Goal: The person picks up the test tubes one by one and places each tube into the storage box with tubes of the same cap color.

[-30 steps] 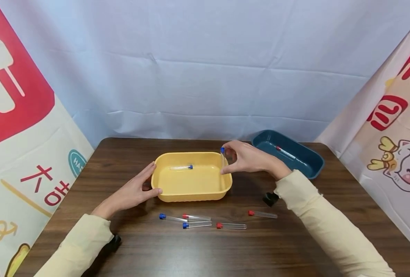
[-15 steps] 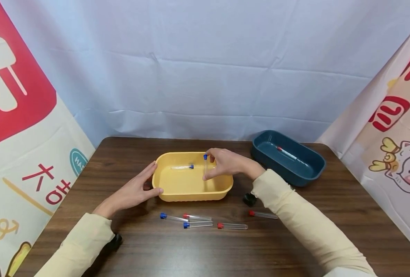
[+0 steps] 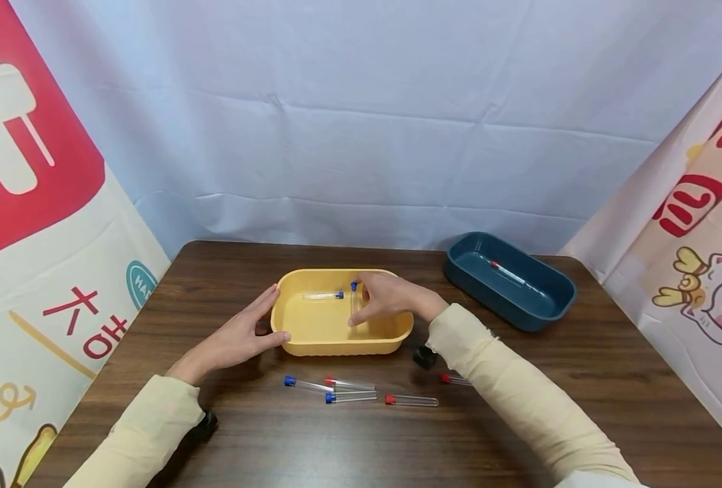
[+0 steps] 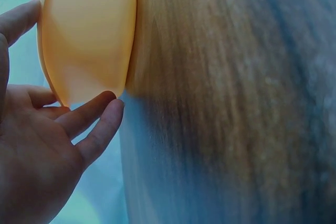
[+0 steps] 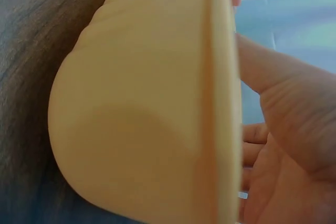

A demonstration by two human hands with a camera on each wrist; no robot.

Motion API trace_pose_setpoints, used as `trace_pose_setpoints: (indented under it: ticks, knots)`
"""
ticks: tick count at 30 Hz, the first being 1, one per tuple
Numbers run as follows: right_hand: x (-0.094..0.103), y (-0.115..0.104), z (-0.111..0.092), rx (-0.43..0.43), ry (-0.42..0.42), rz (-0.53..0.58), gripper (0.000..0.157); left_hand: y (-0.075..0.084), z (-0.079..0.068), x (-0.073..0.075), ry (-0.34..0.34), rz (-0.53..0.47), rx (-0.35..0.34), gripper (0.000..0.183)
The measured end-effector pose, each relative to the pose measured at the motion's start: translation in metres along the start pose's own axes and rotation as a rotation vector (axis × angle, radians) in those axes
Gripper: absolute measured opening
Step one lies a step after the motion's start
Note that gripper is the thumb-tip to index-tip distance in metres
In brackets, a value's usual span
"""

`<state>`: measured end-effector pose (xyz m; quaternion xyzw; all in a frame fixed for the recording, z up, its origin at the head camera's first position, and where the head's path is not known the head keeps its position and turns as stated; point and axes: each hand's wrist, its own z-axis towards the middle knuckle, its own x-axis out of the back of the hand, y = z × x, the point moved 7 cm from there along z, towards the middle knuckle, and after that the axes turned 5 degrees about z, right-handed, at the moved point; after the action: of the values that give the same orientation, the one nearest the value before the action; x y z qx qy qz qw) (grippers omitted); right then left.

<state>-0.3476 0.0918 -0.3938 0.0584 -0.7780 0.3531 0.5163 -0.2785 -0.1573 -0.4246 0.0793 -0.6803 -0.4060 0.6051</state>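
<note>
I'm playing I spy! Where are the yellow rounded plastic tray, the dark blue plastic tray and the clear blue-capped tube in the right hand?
Yellow rounded plastic tray [image 3: 342, 348]: head view, near outer wall.
Dark blue plastic tray [image 3: 489, 295]: head view, near outer wall.
Clear blue-capped tube [image 3: 354, 300]: head view, middle below the cap.

Tray [image 3: 336, 348]: yel., oblong, rounded corners, open top; stood flat on table [image 3: 245, 440] nr. far edge, slightly L of ctr. Tube [image 3: 354, 302]: clear, slim, blue cap; was held approx. upright, cap up, inside tray just R of its ctr.; base contact unclear.
</note>
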Motion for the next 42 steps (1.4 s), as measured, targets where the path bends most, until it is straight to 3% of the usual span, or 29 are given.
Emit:
trace_pose_setpoints:
  ticks: [19, 29, 42]
  knots:
    - [-0.009, 0.003, 0.005, -0.006, 0.03, -0.065, 0.092, 0.001, 0.0, -0.003, -0.004, -0.015, -0.01, 0.097]
    - [-0.005, 0.002, 0.002, 0.004, 0.058, -0.059, 0.082, 0.001, 0.0, -0.001, -0.002, -0.006, -0.016, 0.096]
    - [0.021, -0.02, -0.029, 0.114, 0.291, -0.117, 0.053, -0.001, -0.001, 0.0, -0.004, -0.02, -0.006, 0.097]
